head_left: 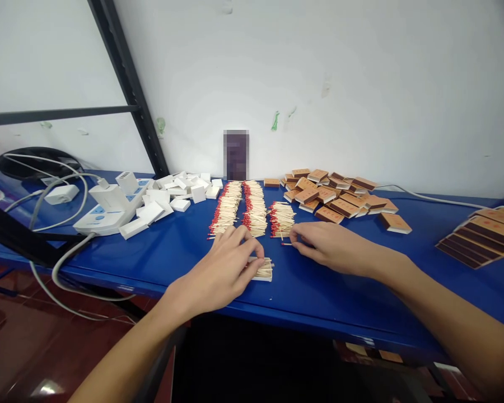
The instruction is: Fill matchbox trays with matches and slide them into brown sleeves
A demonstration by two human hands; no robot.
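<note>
My left hand (231, 263) is closed around a white matchbox tray (265, 276) near the table's front edge, its fingers hiding the tray's left part. Matchsticks (261, 270) lie inside the tray. To the right, my right hand (319, 246) is closed with its fingertips pinching a match (286, 244) at the near end of the smallest match pile (282, 220). Two longer piles of red-tipped matches, a left one (227, 207) and a middle one (255, 207), stretch back toward the wall.
White empty-looking trays (168, 193) are heaped at the back left, beside a power strip (109, 210) with cables. Orange-brown matchboxes (336, 196) are piled at the back right. A block of stacked matchboxes (483, 238) stands far right. A black metal post (128, 84) rises at left.
</note>
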